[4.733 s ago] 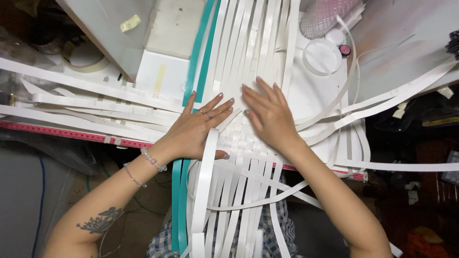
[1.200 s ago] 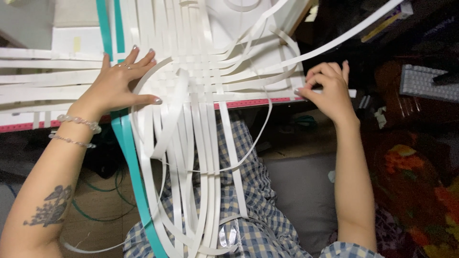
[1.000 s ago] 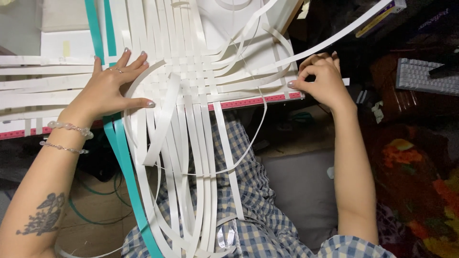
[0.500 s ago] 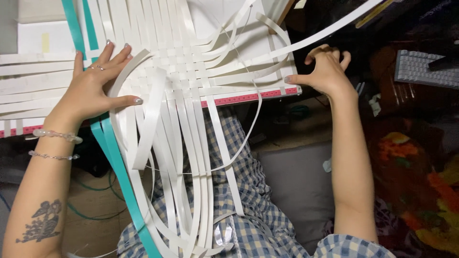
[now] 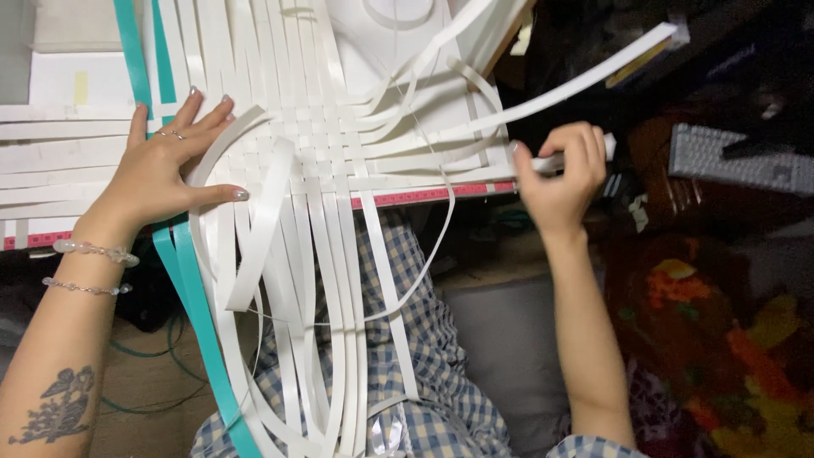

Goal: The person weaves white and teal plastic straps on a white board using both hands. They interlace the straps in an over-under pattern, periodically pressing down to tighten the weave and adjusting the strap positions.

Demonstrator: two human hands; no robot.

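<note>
Left hand [image 5: 161, 170] lay open and flat on the woven white strips [image 5: 339, 153], frame centre-left. Right hand [image 5: 564, 174] pinched one strip end [image 5: 543, 161] at centre-right. Strips looked light, springy and slippery; best gripped near the ends.

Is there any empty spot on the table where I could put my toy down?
A bare white patch lies at the far left, beyond the left hand, beside the teal strips. The middle is crowded with woven white strips. The right hand pinches a strip end past the table edge.

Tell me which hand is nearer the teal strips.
Left. The left hand lies flat on the weave, touching the teal strips; the right hand pinches a white strip off the table's far side.
</note>
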